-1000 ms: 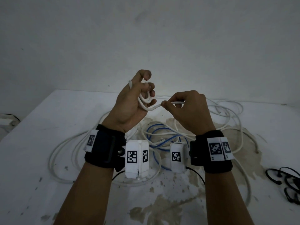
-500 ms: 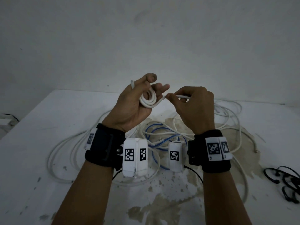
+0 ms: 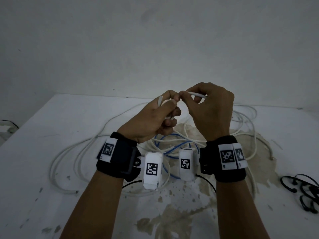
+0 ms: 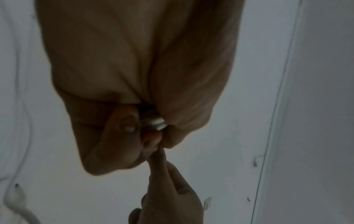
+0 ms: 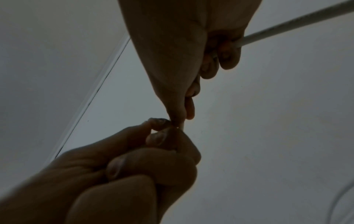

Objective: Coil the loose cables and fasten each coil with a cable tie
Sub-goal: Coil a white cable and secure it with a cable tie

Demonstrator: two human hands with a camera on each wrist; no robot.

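Note:
Above the table, my left hand point(image 3: 165, 111) is curled round a small coil of white cable point(image 4: 158, 122), whose cut end point(image 3: 160, 102) sticks up past the thumb. Most of the coil is hidden inside the fist. My right hand point(image 3: 195, 100) pinches the same white cable point(image 3: 196, 95) right beside the left fingertips; in the right wrist view the cable point(image 5: 298, 25) runs on past the curled fingers. Both hands touch at the fingertips. Loose white cable loops point(image 3: 72, 163) and a blue cable point(image 3: 172, 149) lie on the table beneath my wrists.
The white table point(image 3: 34, 144) is stained brown in the middle point(image 3: 198, 195). Black cable ties point(image 3: 303, 192) lie at its right edge. A plain wall point(image 3: 155, 49) rises behind the table's far edge. More white cable loops point(image 3: 248, 118) spread to the right.
My left fingers have closed into a fist over the coil that lay open on them. My right hand has risen and moved left, bringing the cable up to the left fingertips.

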